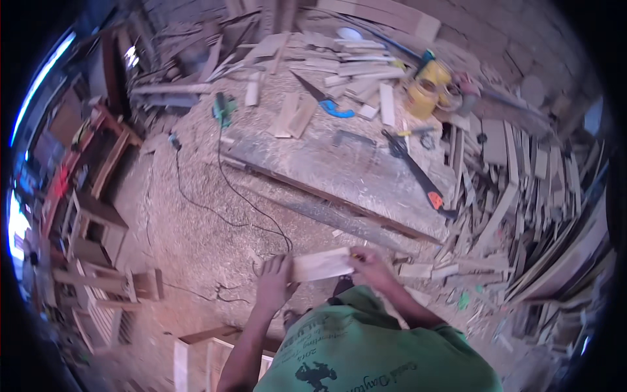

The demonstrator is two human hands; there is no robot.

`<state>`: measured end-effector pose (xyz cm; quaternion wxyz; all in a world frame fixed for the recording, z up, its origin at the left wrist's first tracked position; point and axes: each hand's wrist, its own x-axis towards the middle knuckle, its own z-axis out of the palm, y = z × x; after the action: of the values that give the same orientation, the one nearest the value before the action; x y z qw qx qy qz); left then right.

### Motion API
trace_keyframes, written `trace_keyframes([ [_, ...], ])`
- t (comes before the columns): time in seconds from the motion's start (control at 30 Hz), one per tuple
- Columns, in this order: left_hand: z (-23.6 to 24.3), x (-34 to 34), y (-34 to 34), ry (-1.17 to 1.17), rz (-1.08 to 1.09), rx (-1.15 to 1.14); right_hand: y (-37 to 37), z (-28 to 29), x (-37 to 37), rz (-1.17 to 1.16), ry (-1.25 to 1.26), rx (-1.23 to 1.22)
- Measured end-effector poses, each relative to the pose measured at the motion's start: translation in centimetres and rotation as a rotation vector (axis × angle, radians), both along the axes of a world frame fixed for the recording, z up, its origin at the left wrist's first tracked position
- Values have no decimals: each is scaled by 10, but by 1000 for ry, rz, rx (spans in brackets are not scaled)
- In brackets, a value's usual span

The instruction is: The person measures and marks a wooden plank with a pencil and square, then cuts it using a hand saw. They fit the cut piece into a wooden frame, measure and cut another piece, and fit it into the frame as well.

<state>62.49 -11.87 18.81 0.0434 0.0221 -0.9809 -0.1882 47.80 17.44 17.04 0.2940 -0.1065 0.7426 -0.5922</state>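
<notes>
Board [321,265] of pale rectangular wood, best kept level: left hand [273,283] closed fingers round left end; right hand [373,267] curled at right, hold unclear.

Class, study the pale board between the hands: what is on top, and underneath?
The left hand overlaps the left end of the pale board; the right hand is at the right end, with something small and yellowish. The middle is bare. Whatever lies underneath is hidden.

free lane over left half of bench [294,157], black tool [417,171] across right, saw [324,102] and jugs [421,99] behind, cable [288,242] near board [321,264]
</notes>
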Motion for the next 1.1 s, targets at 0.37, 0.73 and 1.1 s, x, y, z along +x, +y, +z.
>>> trace_keyframes([
  [0.37, -60, -331, 64, -104, -364, -350, 155, -50, -11, -1115, -88, -175],
  [0.73, -138, -515, 73, -202, -576, -335, 181, -8, 6, -1568, -155, 0],
  [1.1, -179, -647, 8, -148, 175, -37, 83, 21, -114, -1458, -153, 74],
])
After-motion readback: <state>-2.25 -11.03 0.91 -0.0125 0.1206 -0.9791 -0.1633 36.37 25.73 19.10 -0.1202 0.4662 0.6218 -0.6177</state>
